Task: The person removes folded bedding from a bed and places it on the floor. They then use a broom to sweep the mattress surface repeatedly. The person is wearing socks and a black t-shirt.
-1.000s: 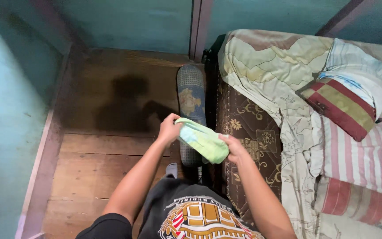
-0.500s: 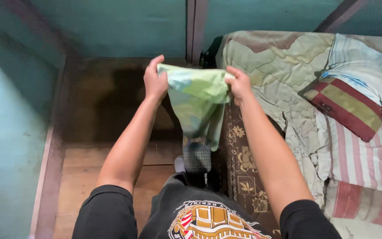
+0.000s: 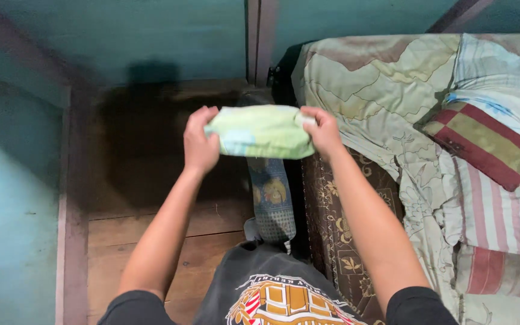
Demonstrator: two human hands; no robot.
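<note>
A light green patterned cloth, bunched into a short wide band, is stretched between both my hands at chest height. My left hand grips its left end and my right hand grips its right end. Below the cloth a blue patterned bolster pillow lies on the wooden floor against the mattress side.
A brown floral mattress lies to the right, covered by a pale green patterned blanket. On it rest a red and gold striped pillow and a red-striped white pillow. Teal walls close in the left and far sides.
The cloth went from a small bundle held low, to hanging open from raised hands, to gathered up short between them now. My hands have dropped slightly.
</note>
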